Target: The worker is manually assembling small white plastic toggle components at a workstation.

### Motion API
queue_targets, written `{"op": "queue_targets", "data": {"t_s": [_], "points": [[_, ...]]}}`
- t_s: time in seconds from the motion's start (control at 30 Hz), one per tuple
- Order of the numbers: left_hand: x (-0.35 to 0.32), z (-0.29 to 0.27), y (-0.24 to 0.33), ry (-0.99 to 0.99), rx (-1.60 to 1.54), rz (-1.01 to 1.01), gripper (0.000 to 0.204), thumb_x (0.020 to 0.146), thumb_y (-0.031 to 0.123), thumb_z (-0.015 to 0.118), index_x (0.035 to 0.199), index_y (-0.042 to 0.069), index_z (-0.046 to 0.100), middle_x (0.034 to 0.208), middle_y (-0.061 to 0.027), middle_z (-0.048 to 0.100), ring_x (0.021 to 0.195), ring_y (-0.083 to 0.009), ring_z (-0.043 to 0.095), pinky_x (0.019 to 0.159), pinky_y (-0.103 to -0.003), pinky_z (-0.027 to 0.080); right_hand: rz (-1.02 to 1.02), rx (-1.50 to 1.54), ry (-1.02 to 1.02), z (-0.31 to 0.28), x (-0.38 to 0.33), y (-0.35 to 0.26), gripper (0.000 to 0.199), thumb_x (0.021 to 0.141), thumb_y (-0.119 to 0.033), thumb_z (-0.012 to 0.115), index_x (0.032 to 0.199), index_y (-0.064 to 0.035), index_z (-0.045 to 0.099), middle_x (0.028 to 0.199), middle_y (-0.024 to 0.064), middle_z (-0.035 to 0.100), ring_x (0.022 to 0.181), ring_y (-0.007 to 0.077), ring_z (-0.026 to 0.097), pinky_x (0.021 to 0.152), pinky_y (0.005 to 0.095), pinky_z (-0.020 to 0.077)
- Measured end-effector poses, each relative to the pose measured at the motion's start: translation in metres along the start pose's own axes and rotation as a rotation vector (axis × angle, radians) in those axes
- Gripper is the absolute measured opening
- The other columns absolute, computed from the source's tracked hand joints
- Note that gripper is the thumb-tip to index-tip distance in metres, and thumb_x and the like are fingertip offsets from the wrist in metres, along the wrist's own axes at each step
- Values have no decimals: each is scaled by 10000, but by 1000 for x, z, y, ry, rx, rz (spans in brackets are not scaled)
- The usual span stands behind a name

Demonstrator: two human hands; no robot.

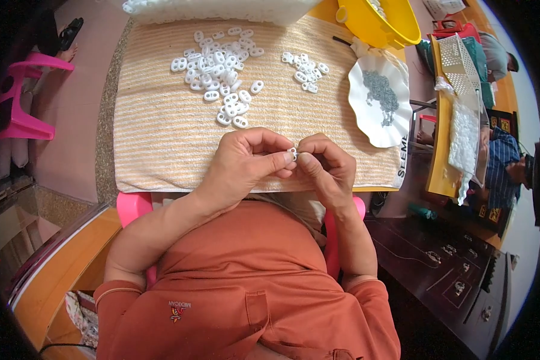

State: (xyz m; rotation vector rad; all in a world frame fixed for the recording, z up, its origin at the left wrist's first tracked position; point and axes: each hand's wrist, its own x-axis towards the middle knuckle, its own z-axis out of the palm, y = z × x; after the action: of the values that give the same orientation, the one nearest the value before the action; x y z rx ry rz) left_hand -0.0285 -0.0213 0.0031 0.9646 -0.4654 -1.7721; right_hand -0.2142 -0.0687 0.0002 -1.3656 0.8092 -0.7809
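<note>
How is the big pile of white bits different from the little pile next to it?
The big pile has many more white plastic pieces than the little pile. The big pile lies on the person's left and spreads down the striped towel toward the hands; the little pile sits nearer the white scalloped dish. The big pile's pieces look larger. Both are loose white pieces on the towel.

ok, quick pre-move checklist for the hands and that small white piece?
1. Small white piece pinched between both hands: ok.
2. Left hand fingers closed on the piece: ok.
3. Right hand fingers at the piece: ok; whether they hold something else too: cannot tell.
4. Big pile of white pieces on the striped cloth, within reach: ok.
5. White dish with small grey parts beside the right hand: ok.
6. Piece's orientation: cannot tell, too small.
</note>
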Motion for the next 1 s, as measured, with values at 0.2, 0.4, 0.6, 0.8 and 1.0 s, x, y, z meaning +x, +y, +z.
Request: {"op": "queue_targets", "data": {"t_s": [0.2,0.4,0.6,0.8,1.0], "points": [[-1,1,2,-24,60,33,143,880,10,642,1017,-34,632,908,-97,676,792,-133,666,725,-244,567,-26,-19,-29,2,0,-3,64,930,-23,587,960,34,590,940,61,567,836,101,529,723,212,437],[-2,1,0,-30,87,37,148,882,5,637,1024,-36,635,905,-96,676,782,-127,661,721,-237,562,-43,-32,-52,0,-1,1,73,949,-40,564,967,29,581,943,56,559,816,87,533,700,203,444],[-4,3,-3,-23,61,40,147,886,8,634,1027,-35,634,905,-94,676,784,-127,660,727,-237,563,-25,-55,-48,-1,-4,3,92,961,-53,553,967,35,580,940,56,564,792,79,550,680,199,456],[-5,4,-7,-1,15,45,187,883,43,656,1046,-48,634,910,-77,672,776,-102,651,728,-219,554,-3,-34,-32,4,-4,-1,104,963,-67,557,957,33,583,929,49,577,793,73,552,681,199,459],[-6,6,-7,22,17,71,166,887,43,650,1024,-50,643,901,-78,676,770,-102,649,723,-219,557,18,-42,-18,4,-5,-2,60,958,-23,543,936,19,580,860,41,605,777,83,576,706,214,462]]}}
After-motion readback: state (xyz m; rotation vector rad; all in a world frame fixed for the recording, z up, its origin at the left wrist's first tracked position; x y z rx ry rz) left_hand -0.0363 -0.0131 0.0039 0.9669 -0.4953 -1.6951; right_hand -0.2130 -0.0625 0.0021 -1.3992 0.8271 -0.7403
